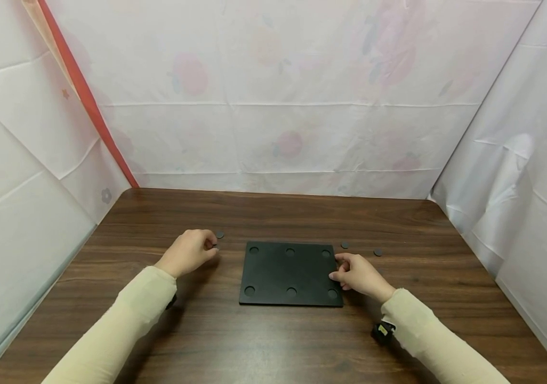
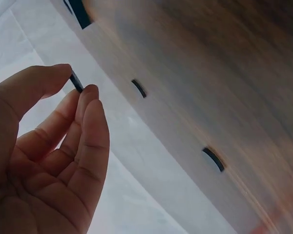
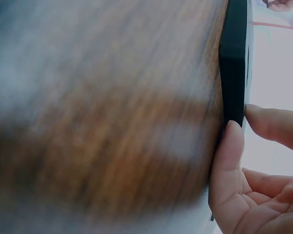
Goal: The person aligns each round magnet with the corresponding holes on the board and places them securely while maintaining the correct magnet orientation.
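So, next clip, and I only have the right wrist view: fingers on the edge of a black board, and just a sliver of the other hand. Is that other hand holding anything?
Observer: Yes, the left hand pinches a small dark disc between thumb and fingertips.

Operator: I only get the side of the board. What does its top look like?

Observer: The head view shows six round hollows in it, in two rows of three.

Operator: Anything lying just to the right of it?

Observer: Two more discs, lying apart from each other on the table.
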Tool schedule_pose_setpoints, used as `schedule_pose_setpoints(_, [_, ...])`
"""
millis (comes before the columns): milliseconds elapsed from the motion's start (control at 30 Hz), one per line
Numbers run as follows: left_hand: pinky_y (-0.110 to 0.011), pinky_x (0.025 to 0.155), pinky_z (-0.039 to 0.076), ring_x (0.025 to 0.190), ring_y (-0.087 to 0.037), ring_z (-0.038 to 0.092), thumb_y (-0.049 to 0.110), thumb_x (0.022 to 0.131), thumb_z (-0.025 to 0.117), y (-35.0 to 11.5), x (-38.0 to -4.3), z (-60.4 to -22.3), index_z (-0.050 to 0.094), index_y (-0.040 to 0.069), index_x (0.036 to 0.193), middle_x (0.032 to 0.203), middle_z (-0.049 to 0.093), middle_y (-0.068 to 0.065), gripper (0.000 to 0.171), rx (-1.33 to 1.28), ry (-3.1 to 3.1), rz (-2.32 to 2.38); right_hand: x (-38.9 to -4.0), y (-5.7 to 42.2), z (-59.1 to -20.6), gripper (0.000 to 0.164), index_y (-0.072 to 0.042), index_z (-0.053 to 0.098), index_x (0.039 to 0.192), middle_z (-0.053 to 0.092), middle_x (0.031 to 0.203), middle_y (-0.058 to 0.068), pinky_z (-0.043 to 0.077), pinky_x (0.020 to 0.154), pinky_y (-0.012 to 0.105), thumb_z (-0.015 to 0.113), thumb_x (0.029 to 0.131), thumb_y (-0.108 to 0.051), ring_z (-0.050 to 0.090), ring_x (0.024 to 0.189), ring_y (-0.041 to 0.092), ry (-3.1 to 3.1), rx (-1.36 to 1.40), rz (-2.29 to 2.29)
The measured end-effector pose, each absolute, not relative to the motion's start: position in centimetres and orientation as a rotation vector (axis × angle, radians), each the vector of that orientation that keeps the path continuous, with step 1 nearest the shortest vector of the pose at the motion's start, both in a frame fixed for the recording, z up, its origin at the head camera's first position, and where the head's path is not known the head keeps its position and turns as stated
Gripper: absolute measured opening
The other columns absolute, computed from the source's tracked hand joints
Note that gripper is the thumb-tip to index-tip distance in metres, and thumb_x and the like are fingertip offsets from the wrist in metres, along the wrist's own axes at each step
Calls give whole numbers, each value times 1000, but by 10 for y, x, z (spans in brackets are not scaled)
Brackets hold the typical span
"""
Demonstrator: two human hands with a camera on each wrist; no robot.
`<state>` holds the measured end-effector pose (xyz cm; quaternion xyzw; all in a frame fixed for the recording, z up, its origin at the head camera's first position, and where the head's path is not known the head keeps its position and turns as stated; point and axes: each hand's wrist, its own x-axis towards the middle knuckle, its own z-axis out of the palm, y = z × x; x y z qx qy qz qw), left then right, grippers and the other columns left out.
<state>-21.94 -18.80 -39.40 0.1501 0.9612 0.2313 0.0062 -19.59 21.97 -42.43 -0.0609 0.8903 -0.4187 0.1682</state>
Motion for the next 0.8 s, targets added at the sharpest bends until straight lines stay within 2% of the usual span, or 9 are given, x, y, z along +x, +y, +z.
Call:
schedule_pose_setpoints(233, [-38, 77, 56, 87, -19, 66, 14, 91, 68, -178, -219, -393, 69, 2, 106, 98, 70, -9, 19, 476, 3007, 799, -195, 219, -423, 63, 8, 39, 144, 58, 75, 7, 56, 63, 30, 67, 92, -13, 62, 66, 16, 2537, -162, -1186])
schedule_pose_setpoints(800, [-38, 79, 55, 89, -18, 65, 15, 92, 68, -147, -227, -393, 69, 4, 107, 101, 69, -8, 18, 542, 2961, 851, -193, 220, -422, 62, 8, 41, 143, 59, 77, 8, 57, 64, 32, 69, 91, -13, 62, 66, 15, 2550, -169, -1193])
